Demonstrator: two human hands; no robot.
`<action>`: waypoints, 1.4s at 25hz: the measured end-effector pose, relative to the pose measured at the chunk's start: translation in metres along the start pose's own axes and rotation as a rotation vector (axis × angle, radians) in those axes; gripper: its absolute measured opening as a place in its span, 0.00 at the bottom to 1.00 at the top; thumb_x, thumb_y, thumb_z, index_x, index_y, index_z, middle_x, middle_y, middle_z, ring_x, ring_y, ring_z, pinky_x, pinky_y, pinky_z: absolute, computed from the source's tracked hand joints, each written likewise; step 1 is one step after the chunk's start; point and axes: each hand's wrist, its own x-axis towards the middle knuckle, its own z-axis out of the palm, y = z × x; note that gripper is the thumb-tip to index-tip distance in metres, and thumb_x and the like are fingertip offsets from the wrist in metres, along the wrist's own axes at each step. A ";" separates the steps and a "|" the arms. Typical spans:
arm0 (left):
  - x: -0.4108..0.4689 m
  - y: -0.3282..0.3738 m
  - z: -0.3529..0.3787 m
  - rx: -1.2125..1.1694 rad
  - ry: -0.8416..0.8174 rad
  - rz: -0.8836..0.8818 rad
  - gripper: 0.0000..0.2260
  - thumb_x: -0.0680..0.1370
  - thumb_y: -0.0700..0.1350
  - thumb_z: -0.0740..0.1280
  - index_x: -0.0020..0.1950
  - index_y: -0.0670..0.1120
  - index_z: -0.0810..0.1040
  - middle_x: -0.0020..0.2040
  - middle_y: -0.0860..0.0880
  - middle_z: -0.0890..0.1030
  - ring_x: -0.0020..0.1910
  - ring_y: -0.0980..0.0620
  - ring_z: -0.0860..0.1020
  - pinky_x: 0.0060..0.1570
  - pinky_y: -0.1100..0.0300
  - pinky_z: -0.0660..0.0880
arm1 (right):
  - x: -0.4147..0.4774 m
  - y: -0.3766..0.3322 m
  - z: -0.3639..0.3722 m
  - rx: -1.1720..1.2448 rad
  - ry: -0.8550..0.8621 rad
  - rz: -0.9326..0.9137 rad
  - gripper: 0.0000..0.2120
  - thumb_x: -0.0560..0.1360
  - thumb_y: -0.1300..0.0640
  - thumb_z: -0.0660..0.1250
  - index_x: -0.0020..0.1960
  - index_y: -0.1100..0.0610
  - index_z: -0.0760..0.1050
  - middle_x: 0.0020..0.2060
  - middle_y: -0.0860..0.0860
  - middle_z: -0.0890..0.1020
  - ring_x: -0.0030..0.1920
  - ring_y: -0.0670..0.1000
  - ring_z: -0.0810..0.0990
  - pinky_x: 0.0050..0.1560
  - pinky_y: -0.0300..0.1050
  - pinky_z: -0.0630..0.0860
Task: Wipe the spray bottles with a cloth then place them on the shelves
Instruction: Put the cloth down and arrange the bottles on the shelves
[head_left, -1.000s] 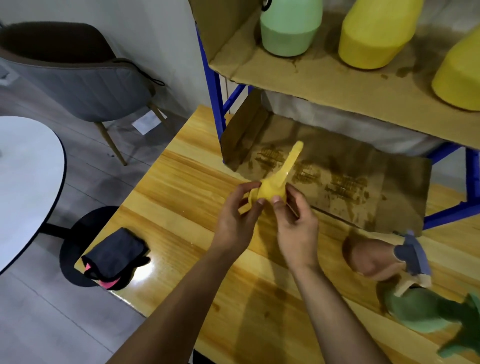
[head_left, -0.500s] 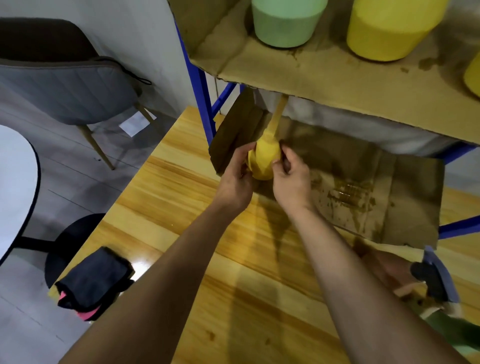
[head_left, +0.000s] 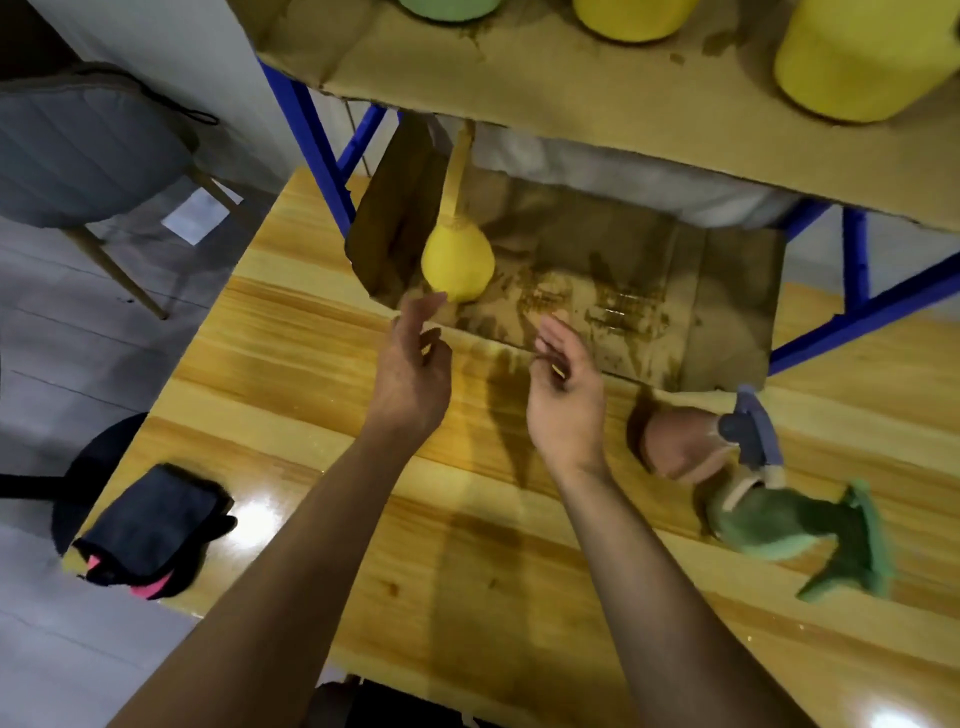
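Note:
A small yellow spray bottle (head_left: 457, 260) stands on the brown cardboard (head_left: 649, 280) lining the lower shelf, its neck reaching up behind the upper shelf edge. My left hand (head_left: 415, 364) hovers just in front of it, fingers relaxed, one fingertip close to its base. To the right, my right hand (head_left: 566, 384) is off the bottle too, fingers loosely curled and empty. A dark folded cloth (head_left: 150, 525) lies at the table's left corner.
A brown spray bottle (head_left: 680, 441) with a blue trigger and a green one (head_left: 769, 519) lie on the wooden table (head_left: 519, 597) at the right. Green and yellow bottles (head_left: 852, 62) stand on the upper shelf (head_left: 571, 88). Blue frame posts (head_left: 311, 140) flank the shelves. A grey chair (head_left: 88, 150) stands left.
Both hands carried the yellow bottle forward onto the lower shelf's cardboard, let it go, and drew back toward me.

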 end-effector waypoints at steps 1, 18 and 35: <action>-0.012 0.000 0.007 0.024 -0.003 -0.011 0.20 0.84 0.34 0.60 0.72 0.53 0.73 0.70 0.49 0.73 0.66 0.51 0.77 0.65 0.55 0.76 | -0.015 0.007 -0.011 0.011 0.035 0.010 0.21 0.80 0.68 0.62 0.70 0.54 0.75 0.64 0.48 0.80 0.63 0.40 0.78 0.61 0.26 0.71; -0.078 0.039 0.163 0.131 -0.614 -0.014 0.25 0.83 0.35 0.62 0.79 0.52 0.67 0.75 0.47 0.74 0.73 0.47 0.73 0.74 0.50 0.70 | -0.091 0.073 -0.127 -0.065 0.284 0.227 0.38 0.80 0.65 0.63 0.83 0.49 0.49 0.78 0.52 0.65 0.77 0.53 0.65 0.76 0.57 0.65; -0.084 0.039 0.102 0.023 -0.438 0.000 0.31 0.80 0.30 0.61 0.82 0.50 0.63 0.76 0.47 0.72 0.73 0.49 0.73 0.73 0.45 0.71 | -0.090 0.034 -0.093 0.108 0.188 0.074 0.31 0.81 0.66 0.63 0.80 0.48 0.62 0.72 0.44 0.74 0.70 0.39 0.73 0.68 0.32 0.70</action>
